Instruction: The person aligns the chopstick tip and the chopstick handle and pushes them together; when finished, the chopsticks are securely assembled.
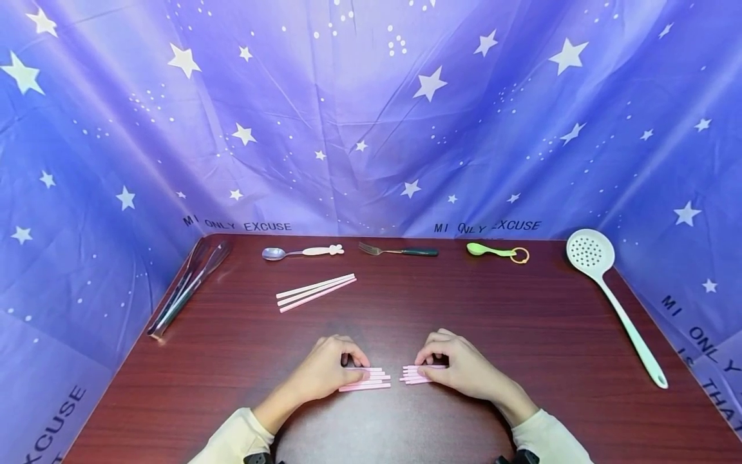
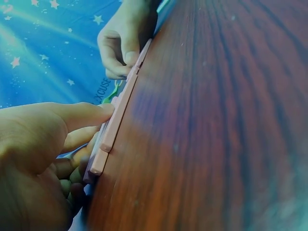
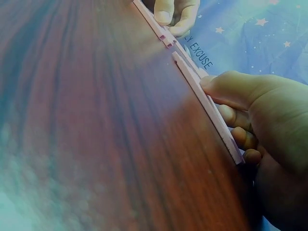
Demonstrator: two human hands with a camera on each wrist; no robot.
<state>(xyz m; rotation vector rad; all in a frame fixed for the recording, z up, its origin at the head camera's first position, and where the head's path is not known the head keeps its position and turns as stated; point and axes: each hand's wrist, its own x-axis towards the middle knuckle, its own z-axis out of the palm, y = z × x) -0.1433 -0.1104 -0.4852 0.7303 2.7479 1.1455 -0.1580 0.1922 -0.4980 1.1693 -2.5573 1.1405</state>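
Note:
Close to the table's near side, my left hand [image 1: 327,367] pinches a small group of thin pink sticks [image 1: 379,385] between thumb and fingers. Facing it, my right hand [image 1: 464,364] grips a second group of pink sticks [image 1: 410,374] in the same way. A narrow gap separates the two groups' ends in the head view. Both groups lie flat and low at the tabletop, their ends uneven. In the left wrist view the thumb presses on the pink sticks [image 2: 118,122]; in the right wrist view a long pink stick [image 3: 207,101] runs under the thumb. Fingers hide parts of both groups.
Farther back lie three pale pink sticks [image 1: 315,293]. Along the far edge are a spoon [image 1: 301,252], a fork [image 1: 400,251] and a green spoon [image 1: 489,250] with a yellow ring. Metal tongs [image 1: 188,293] lie left, a pale skimmer [image 1: 623,306] right. Starry curtains [image 1: 371,116] enclose the table.

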